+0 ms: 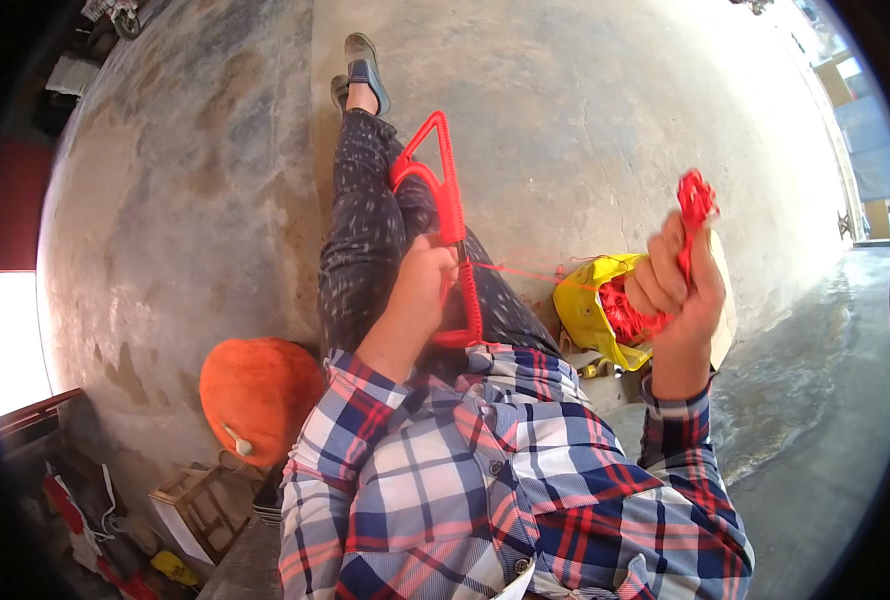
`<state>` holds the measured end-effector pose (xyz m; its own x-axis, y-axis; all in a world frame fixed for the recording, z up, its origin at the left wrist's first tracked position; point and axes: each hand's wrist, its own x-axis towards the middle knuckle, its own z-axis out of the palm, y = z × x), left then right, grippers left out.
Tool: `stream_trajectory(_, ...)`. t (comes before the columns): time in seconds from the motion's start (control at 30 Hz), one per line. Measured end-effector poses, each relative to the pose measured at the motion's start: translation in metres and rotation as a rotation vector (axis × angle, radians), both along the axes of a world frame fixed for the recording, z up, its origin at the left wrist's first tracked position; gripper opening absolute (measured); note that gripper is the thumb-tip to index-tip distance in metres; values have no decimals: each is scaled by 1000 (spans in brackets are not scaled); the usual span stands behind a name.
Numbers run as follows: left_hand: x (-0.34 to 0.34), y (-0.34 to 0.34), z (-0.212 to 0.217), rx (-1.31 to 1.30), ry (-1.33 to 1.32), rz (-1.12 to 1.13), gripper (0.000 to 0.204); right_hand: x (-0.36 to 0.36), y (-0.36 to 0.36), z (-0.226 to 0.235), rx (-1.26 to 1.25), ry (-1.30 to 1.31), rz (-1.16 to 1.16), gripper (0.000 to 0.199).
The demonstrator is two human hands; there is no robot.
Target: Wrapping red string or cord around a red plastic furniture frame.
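Observation:
My left hand [427, 285] is closed round the middle of a long red frame [449, 210] held above my lap. The frame has a triangular loop at its far end, a ribbed red lower part and a short dark bare stretch by my fingers. To the right, my raised right hand [680, 285] is closed on a bundle of red cord [696, 200], which sticks out above the fist and hangs below it. A thin red strand [525, 272] runs from the frame toward the right. Just behind my right hand stands a yellow bag [583, 305] with more red cord inside.
My legs in dark patterned trousers [350, 245] stretch forward over the concrete floor [565, 120]. An orange round cushion-like thing [260, 385] with a pale spoon-shaped object lies at my left. Behind it are a wooden frame [205, 505] and assorted clutter.

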<state>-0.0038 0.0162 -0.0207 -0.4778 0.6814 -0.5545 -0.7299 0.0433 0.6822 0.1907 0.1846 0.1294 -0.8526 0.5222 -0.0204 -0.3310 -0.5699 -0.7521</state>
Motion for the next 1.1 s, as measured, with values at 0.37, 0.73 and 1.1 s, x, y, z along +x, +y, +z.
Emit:
stream_trajectory(0.37, 15, -12, 40, -34, 1347, -71, 44, 14, 13, -69, -245, -172, -133, 34)
stream_trajectory(0.73, -15, -34, 90, 354, 302, 153, 26, -52, -12, -105, -86, -245, 393, 35)
stream_trajectory(1.1, -1, -16, 27, -325, 1250, -340, 25, -93, -10, -116, 725, -679, 705, 34)
